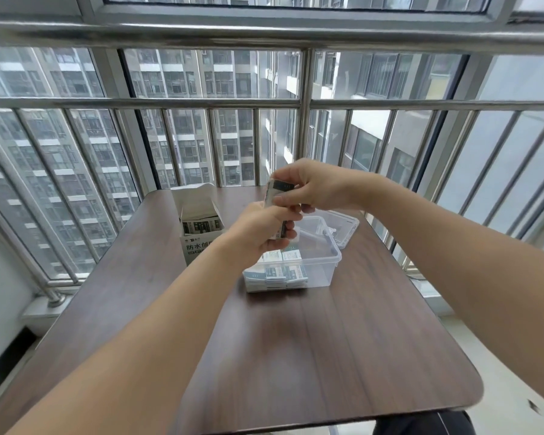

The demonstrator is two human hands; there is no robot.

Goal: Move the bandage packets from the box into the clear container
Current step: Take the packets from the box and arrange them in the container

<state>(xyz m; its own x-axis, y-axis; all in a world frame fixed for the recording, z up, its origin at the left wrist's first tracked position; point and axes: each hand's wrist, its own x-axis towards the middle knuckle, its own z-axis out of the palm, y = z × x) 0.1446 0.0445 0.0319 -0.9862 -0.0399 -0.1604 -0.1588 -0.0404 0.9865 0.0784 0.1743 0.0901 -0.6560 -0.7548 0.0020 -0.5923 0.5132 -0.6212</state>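
Both my hands hold a small stack of bandage packets (pixel 280 200) above the clear container (pixel 322 262): my left hand (pixel 264 229) fingers curl round its lower end, my right hand (pixel 311 186) pinches the top. More packets lie in the container and in the open box (pixel 198 233), printed 防水创. Both stand on the counter (pixel 343 340).
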